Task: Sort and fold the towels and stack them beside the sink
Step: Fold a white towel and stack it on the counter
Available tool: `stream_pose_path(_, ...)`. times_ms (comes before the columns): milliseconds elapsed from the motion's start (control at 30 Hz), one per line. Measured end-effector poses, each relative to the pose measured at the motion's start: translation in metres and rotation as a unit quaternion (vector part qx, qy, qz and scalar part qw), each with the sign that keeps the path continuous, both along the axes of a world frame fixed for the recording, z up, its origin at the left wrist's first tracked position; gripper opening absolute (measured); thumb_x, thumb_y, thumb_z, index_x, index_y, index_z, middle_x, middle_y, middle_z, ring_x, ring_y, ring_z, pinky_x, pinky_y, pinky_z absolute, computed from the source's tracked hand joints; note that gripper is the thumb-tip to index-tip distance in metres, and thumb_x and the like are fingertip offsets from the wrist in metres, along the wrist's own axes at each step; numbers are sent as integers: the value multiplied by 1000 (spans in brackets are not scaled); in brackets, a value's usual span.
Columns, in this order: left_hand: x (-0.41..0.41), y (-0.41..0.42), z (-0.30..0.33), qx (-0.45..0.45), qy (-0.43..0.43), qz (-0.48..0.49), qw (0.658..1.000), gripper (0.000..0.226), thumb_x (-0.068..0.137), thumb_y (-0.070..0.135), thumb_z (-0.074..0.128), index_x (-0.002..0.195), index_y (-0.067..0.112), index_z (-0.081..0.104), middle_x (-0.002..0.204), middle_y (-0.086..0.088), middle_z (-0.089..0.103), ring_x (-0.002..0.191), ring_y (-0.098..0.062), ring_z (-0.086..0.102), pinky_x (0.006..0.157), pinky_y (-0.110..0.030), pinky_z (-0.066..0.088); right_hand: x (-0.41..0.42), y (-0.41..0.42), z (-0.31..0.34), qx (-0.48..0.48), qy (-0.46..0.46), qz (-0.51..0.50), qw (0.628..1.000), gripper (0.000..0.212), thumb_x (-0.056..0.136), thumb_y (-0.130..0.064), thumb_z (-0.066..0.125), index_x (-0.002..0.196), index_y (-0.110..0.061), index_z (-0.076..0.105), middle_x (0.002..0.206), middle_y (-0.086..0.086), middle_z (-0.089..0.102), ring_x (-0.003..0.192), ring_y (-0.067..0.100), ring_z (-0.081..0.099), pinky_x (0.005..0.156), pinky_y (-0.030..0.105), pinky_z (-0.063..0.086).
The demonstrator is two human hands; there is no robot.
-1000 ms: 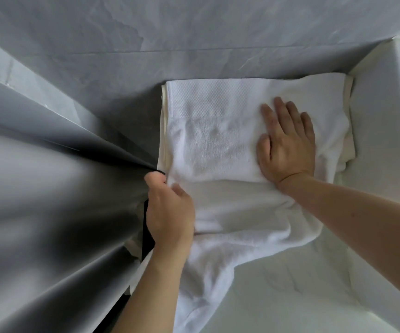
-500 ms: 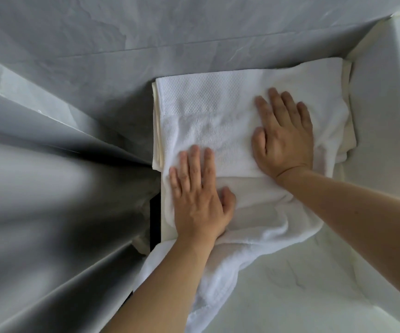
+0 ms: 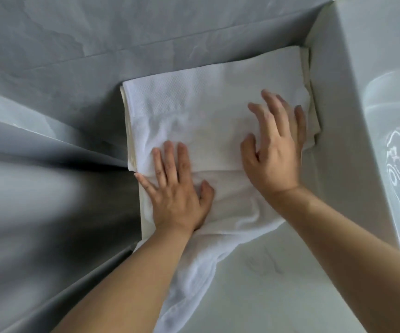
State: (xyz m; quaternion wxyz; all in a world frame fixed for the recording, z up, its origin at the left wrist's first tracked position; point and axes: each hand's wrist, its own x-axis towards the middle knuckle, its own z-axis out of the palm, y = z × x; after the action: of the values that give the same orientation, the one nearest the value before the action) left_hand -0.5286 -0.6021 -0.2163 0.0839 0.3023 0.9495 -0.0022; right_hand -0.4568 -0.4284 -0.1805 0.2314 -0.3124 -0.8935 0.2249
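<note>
The left hand (image 3: 178,193) lies palm down on the near left part of the white towel (image 3: 208,109), its fingers straight and close together, the thumb spread out to the right; it grips nothing and simply presses on the cloth. The right hand (image 3: 275,150) is likewise flat and spread wide, fingers fanned apart over the right half of the towel; the fingertips are blurred, so whether they all touch the cloth cannot be told. Both forearms come in from the lower edge, the right one from the lower right corner.

Under the hands the white towel lies folded into a broad rectangle, its far band showing a dimpled weave and the rest a soft pile. A fold edge crosses it just under the left fingers. The near part is not folded: it bunches beneath the wrists and one loose end (image 3: 187,292) trails down toward the viewer over the pale marbled counter (image 3: 278,284).

A cream towel (image 3: 129,140) lies beneath the white one, its edges showing along the left side and at the far right corner. The stack sits in the corner where the counter meets the grey veined wall (image 3: 122,32), just beside the white sink (image 3: 362,116) on the right, whose outer wall rises next to the towels and whose basin shows bright reflections
</note>
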Motion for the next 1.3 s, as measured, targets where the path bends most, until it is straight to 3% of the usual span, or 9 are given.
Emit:
stream_pose_path(100, 0, 1, 0, 2, 0, 2, 1000, 89, 84, 55, 29, 159, 19, -2, 166, -7, -8, 152, -28, -13, 113, -72, -1, 40, -25, 14, -161, 53, -158, 973, 46, 86, -14, 48, 132, -9, 50, 140, 8, 44, 131, 26, 42, 111, 40, 32)
stream_pose_path(233, 2, 0, 2, 12, 3, 2, 1000, 89, 83, 53, 32, 159, 17, 3, 167, -8, -3, 153, -28, -9, 113, -72, 1, 65, -32, 10, -370, -3, -327, 870, 26, 97, -27, 44, 117, -15, 56, 111, 4, 61, 103, 26, 57, 88, 33, 45)
stream_pose_path(433, 2, 0, 2, 18, 10, 1, 1000, 88, 83, 53, 33, 159, 18, 7, 167, -6, 1, 153, -27, -6, 114, -71, 2, 58, -10, 17, -560, 31, -266, 784, 17, 92, -30, 59, 107, -21, 59, 104, 2, 67, 95, 24, 66, 86, 41, 55)
stream_pose_path(500, 2, 0, 2, 19, 13, 2, 1000, 88, 83, 53, 33, 159, 19, 7, 167, -6, 1, 153, -26, -6, 114, -71, 1, 59, -3, 18, -537, 26, -270, 799, 28, 92, -30, 59, 117, -18, 57, 112, 3, 65, 100, 25, 64, 85, 35, 52)
stream_pose_path(633, 2, -1, 1, 18, 13, 1, 1000, 88, 83, 54, 32, 159, 19, 4, 167, -5, -2, 153, -25, -9, 115, -69, 0, 69, -8, 10, -314, -92, -279, 903, 31, 98, -27, 53, 123, -10, 47, 122, 12, 60, 110, 33, 59, 80, 29, 39)
stream_pose_path(800, 1, -1, 2, 15, 10, 3, 1000, 87, 84, 55, 29, 159, 20, 1, 167, -4, -5, 153, -23, -12, 116, -69, 0, 91, -30, -22, -37, -188, -123, 974, 27, 92, -17, 53, 115, -2, 57, 83, 16, 66, 65, 35, 63, 53, 30, 40)
stream_pose_path(1167, 0, 0, 4, 41, 7, -5, 999, 84, 84, 52, 36, 158, 18, 15, 164, -6, 11, 152, -27, 4, 115, -68, 6, 89, -28, -32, 15, -151, -109, 982, 23, 79, -21, 44, 89, -4, 56, 77, 15, 56, 67, 33, 51, 60, 36, 39)
stream_pose_path(1233, -1, -2, 12, 124, 15, 20, 992, 74, 85, 43, 42, 152, 15, 33, 157, -10, 26, 144, -31, 24, 117, -54, 18, 90, -27, -33, 27, -147, -107, 983, 22, 80, -21, 46, 89, -4, 56, 78, 16, 56, 67, 34, 51, 61, 37, 38)
stream_pose_path(1300, -5, -5, 27, 281, 52, 121, 951, 53, 85, 23, 48, 135, 6, 52, 139, -18, 45, 122, -33, 42, 107, -21, 22, 90, -27, -34, 27, -140, -97, 985, 22, 82, -21, 46, 90, -3, 56, 79, 17, 56, 68, 35, 51, 62, 37, 37)
